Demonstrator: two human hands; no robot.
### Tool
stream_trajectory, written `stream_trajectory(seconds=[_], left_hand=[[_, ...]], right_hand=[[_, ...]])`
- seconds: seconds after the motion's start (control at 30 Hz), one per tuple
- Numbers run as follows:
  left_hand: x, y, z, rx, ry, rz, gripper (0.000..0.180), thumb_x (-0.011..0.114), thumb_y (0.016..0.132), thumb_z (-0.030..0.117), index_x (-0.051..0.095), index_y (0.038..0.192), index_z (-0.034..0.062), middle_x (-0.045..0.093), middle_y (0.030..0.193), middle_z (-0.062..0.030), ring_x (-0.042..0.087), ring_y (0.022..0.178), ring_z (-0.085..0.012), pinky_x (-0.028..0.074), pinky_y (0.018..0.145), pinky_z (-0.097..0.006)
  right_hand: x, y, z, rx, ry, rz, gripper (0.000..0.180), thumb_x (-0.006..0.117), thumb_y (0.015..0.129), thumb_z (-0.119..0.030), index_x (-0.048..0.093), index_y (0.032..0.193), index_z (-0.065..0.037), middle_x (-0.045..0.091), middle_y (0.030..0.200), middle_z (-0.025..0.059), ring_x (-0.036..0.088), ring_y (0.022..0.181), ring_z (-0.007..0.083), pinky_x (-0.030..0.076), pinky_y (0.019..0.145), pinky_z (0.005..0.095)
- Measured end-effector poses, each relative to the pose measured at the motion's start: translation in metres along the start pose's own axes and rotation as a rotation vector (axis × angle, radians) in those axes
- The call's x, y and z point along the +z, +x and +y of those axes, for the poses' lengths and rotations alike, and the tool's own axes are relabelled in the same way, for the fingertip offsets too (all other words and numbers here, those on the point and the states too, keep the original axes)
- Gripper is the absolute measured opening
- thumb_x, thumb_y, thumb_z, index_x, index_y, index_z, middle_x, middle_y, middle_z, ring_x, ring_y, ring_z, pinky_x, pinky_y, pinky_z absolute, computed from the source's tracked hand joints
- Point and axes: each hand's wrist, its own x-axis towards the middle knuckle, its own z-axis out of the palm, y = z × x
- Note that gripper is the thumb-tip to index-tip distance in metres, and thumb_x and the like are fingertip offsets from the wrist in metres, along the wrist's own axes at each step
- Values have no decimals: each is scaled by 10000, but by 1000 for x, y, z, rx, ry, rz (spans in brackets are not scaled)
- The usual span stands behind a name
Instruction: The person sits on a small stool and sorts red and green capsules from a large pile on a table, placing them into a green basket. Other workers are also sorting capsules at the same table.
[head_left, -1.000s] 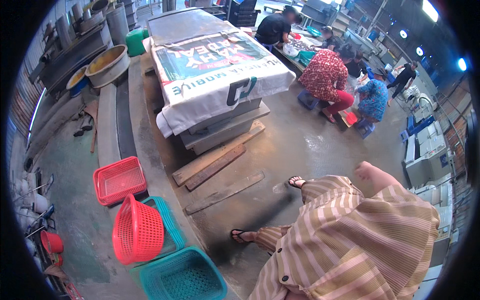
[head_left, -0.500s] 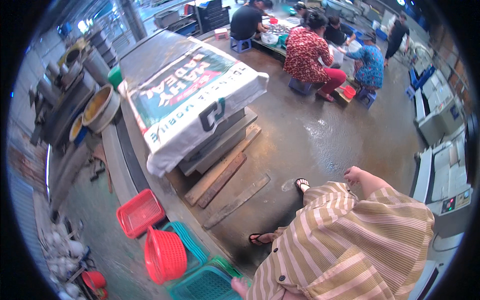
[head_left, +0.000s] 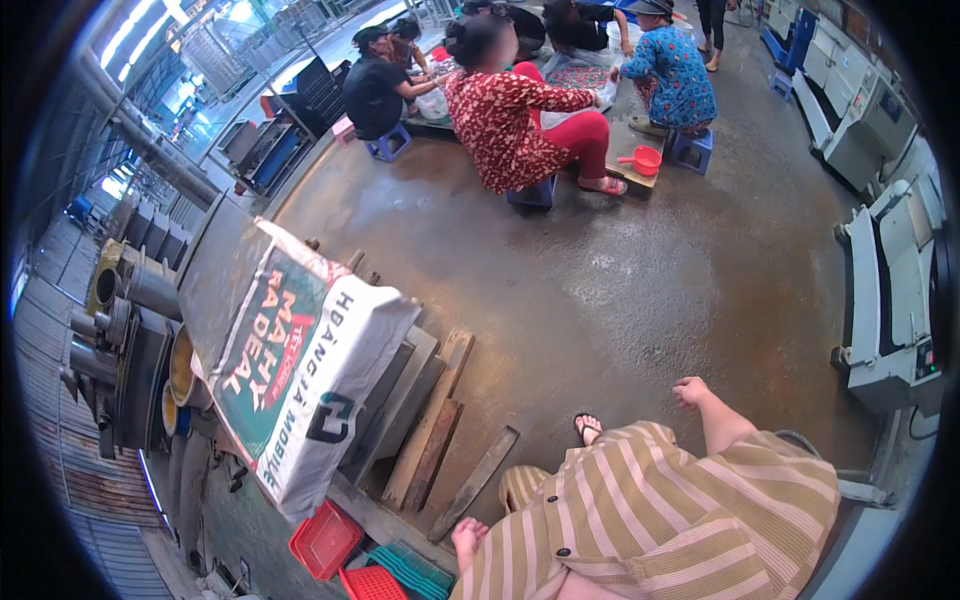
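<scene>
Head view: the person's striped shirt (head_left: 660, 520) fills the lower centre of the frame. The left hand (head_left: 466, 535) shows at its lower left edge. It is too small and too turned away to tell whether its grip is spread or closed, and nothing can be seen in it. Nearest to it, at the bottom left, are a green basket (head_left: 412, 568) and a red crate (head_left: 325, 540). Loose planks (head_left: 432, 440) lean just above them, against a bench (head_left: 300, 365) draped in a printed white and green sheet.

The right hand (head_left: 690, 392) sits right of centre over wet concrete floor (head_left: 600, 280). Its grip is curled together and looks empty. A sandalled foot (head_left: 590, 428) is just to its lower left, and a grey machine (head_left: 885, 330) stands at the right edge. Several people sit on low stools (head_left: 530, 192) at the top.

With both hands apparently free, this looks like a step across the floor. A further step calls for keeping the feet clear of the planks and watching the slick concrete.
</scene>
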Motion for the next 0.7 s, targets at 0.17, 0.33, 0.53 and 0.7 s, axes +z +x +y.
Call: stream_trajectory(seconds=[0.17,0.33,0.53,0.7], left_hand=[[75,-36,166,160,318,-67,324,624,807,75,548,1117,19,629,917,-92,614,654,-151,493,544,-281],[141,2,292,442,547,-165,347,625,801,68,544,1129,-9,646,877,-115,620,716,-155,508,648,-277],[274,20,453,683,649,-530,376,623,799,76,532,1155,-4,636,986,-119,610,895,-163,487,802,-288],[359,16,594,857,596,-707,350,606,812,67,539,1153,19,637,992,-126,613,902,-169,487,807,-291]], right_hand=[[12,64,-21,2,272,18,313,567,830,-225,570,1129,-133,618,811,67,599,584,178,458,495,330],[48,80,-70,80,392,-55,298,582,818,-190,575,1103,-106,618,817,82,596,584,187,453,486,330],[52,115,-150,116,133,-72,352,604,782,-218,598,1116,-107,655,854,78,642,621,179,486,485,318],[18,119,-293,95,407,3,348,587,810,-197,559,1139,-86,586,711,56,557,513,160,425,419,288]])
